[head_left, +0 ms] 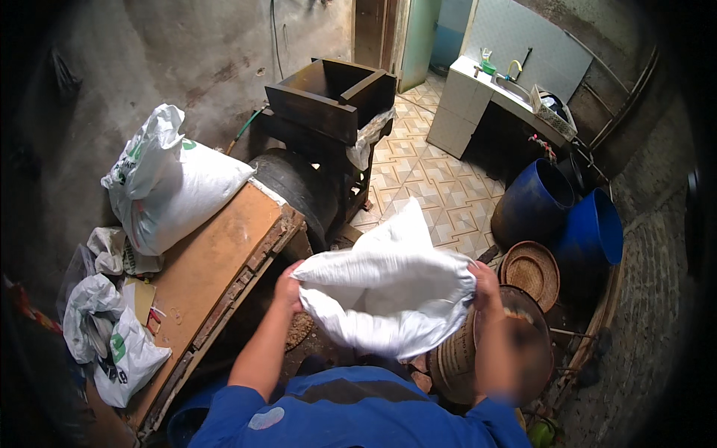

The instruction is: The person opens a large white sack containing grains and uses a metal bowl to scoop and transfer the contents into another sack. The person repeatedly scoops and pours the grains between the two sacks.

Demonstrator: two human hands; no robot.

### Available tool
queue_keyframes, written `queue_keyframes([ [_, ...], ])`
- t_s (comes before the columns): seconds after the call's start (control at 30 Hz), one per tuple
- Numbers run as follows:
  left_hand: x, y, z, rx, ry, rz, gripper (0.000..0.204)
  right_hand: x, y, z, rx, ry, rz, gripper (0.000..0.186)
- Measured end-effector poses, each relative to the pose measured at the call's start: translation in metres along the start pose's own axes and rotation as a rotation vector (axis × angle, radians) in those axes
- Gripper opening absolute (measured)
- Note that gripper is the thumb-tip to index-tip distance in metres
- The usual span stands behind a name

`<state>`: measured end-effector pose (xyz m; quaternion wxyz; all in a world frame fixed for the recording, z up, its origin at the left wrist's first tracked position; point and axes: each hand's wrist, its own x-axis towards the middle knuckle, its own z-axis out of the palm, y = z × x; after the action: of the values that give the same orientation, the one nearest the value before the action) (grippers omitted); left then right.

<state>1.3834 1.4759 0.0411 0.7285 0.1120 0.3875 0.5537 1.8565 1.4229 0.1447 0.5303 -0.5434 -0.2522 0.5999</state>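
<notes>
Now holding one white sack [388, 291] open, left hand [287, 287] and right hand [485, 284] each in a clenched grip on its rim; contents hidden. Right: two blue barrels [532, 201], one basket [530, 272].

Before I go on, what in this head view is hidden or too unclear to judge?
- Inside of the white woven sack: its own folded cloth hides any contents.
- Fingertips of the left hand and right hand: tucked into the sack's rim.
- Drum under the sack: covered by sack and right forearm, part blurred.
- Small things by the sink: too small.
- Picture corners: dark at the fisheye rim.
</notes>
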Motion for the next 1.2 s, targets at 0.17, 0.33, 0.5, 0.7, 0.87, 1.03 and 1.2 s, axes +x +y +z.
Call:
queue_keyframes([
  [0.17, -0.022, 0.023, 0.072, 0.434, -0.092, 0.078, 0.039, 0.001, 0.043, -0.048, -0.394, 0.427, -0.279, 0.026],
  [0.33, -0.042, 0.016, 0.112, 0.379, -0.104, 0.071, 0.045, -0.070, 0.023, 0.080, -0.925, 0.353, -0.815, 0.027],
  [0.5, -0.064, 0.007, 0.138, 0.586, -0.334, 0.082, 0.053, -0.047, 0.097, 0.120, -1.214, -0.489, -0.342, 0.040],
  [0.7, -0.094, 0.039, 0.128, 0.646, -0.329, 0.123, 0.063, -0.016, 0.158, 0.112, -1.647, -0.250, -0.787, 0.070],
  [0.87, -0.110, 0.088, 0.085, 0.721, -0.252, 0.010, 0.056, -0.021, 0.205, 0.062, -1.723, -0.585, -0.404, 0.072],
  [1.03, -0.102, 0.053, 0.050, 0.974, -0.235, 0.083, 0.054, -0.017, 0.191, 0.049, -1.242, -0.899, 0.202, 0.071],
  [1.2, -0.096, 0.035, 0.055, 1.394, -0.545, -0.220, 0.043, 0.004, 0.109, 0.101, -0.388, -0.365, 0.255, 0.049],
])
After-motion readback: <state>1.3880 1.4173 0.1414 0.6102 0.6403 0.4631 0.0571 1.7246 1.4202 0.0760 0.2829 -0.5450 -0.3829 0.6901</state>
